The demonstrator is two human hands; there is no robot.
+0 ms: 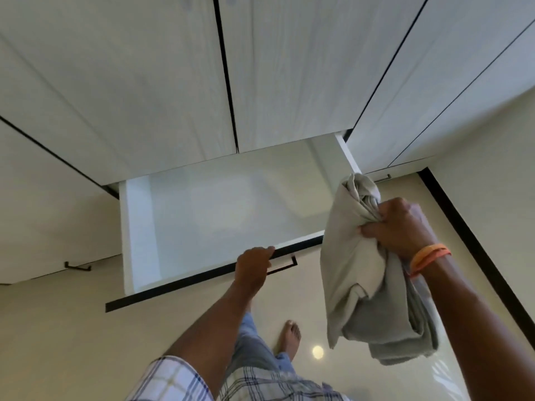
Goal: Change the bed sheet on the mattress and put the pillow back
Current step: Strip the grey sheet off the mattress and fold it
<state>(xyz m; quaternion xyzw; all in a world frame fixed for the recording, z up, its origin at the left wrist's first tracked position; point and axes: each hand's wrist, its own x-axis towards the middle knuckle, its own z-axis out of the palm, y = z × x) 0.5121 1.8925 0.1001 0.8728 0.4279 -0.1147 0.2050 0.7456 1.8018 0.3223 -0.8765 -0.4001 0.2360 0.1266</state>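
A bunched light grey bed sheet (359,273) hangs in the air at the right, gripped near its top by my right hand (402,227), which wears an orange band at the wrist. My left hand (253,266) holds the front edge of a white drawer (139,233) that stands pulled out from the wardrobe, fingers curled over the rim beside its dark handle (285,266). The drawer's inside looks bare. No mattress or pillow is in view.
Tall pale wardrobe doors (144,82) rise above the drawer. Another drawer front with a dark handle (77,267) is at the left. Below lies glossy beige floor (58,342) with my bare foot (289,335) on it. A dark skirting strip (474,250) runs along the right wall.
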